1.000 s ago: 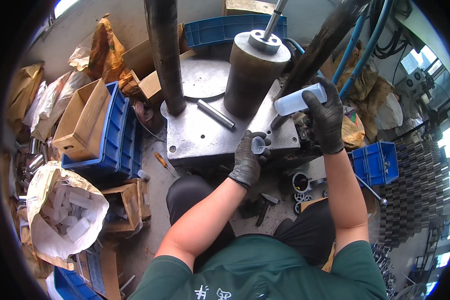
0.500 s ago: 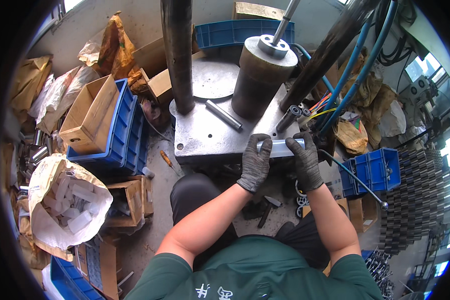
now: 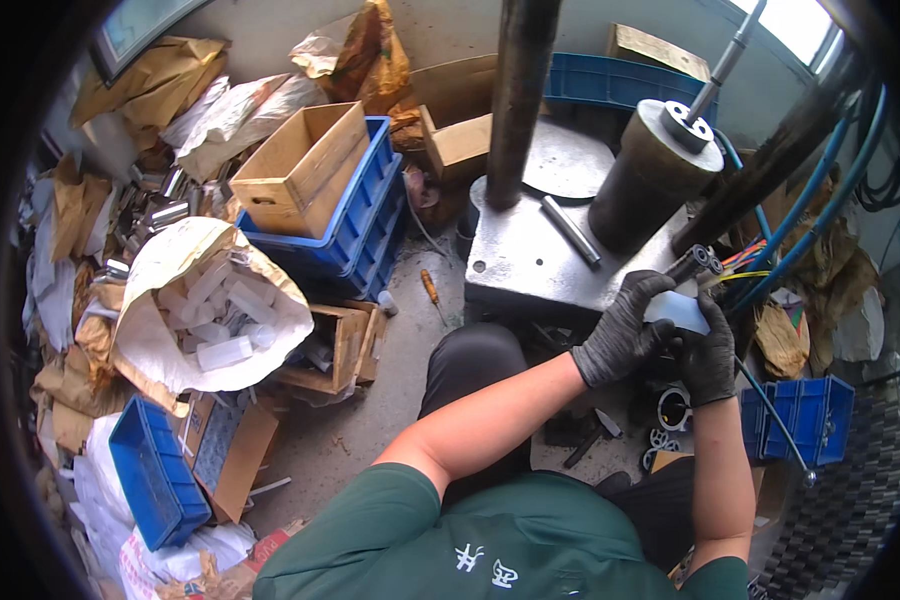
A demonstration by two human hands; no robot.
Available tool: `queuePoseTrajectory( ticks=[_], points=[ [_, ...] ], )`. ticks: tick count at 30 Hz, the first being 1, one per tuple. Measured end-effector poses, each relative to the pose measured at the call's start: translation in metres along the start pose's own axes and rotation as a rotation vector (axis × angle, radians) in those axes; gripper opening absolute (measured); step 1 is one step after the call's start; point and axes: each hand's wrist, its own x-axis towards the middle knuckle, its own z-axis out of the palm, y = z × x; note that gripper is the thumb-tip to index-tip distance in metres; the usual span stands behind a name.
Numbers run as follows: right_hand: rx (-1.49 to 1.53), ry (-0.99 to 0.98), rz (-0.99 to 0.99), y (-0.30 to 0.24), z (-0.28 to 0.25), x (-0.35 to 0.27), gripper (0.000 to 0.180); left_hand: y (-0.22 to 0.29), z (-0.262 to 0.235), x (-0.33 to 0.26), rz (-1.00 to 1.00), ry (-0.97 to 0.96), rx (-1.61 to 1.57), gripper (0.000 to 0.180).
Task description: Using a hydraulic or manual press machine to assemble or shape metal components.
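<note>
Pale translucent plastic piece [image 3: 678,312] held in both gloved hands, near the right front of a metal machine block [image 3: 515,235].
The left hand [image 3: 625,330] grips the piece from its left and the right hand [image 3: 707,345] from its right, fingers curled around it; the block's top is worn and bright, with a steel rod [image 3: 571,230] lying on it before a thick dark cylinder [image 3: 635,190], and two dark columns [image 3: 520,90] rise past the cylinder on either side; dark ribbed cylinders [image 3: 692,262] stand just beyond the hands, blue hoses [image 3: 820,220] farther right; on the grey floor [image 3: 400,340] lie an orange-handled tool [image 3: 429,288] and a hammer [image 3: 595,438]; leftward are stacked blue crates [image 3: 370,225], a wooden box [image 3: 315,185] and an open sack [image 3: 142,335] of translucent pieces [image 3: 225,352], below a pale wall [image 3: 460,30].
</note>
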Motion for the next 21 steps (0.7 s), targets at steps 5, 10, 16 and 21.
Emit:
queuePoseTrajectory(
  ticks=[5, 10, 16, 21],
  points=[
    [-0.093, -0.301, 0.133, -0.01, -0.009, -0.002, 0.057, 0.011, -0.021, 0.011, 0.039, 0.093, -0.039, 0.042],
    [-1.145, -0.161, -1.07, -0.027, -0.024, 0.037, 0.05, 0.042, -0.068, 0.029, -0.38, 0.455, -0.463, 0.043],
    [-1.646, 0.176, -1.146, -0.015, -0.054, 0.111, 0.045, 0.101, -0.225, -0.036, -0.629, 0.781, -0.329, 0.029],
    [-1.463, 0.175, -1.197, -0.006, -0.067, 0.123, 0.038, 0.147, -0.379, -0.096, -0.383, 1.312, 0.083, 0.033]
  ],
)
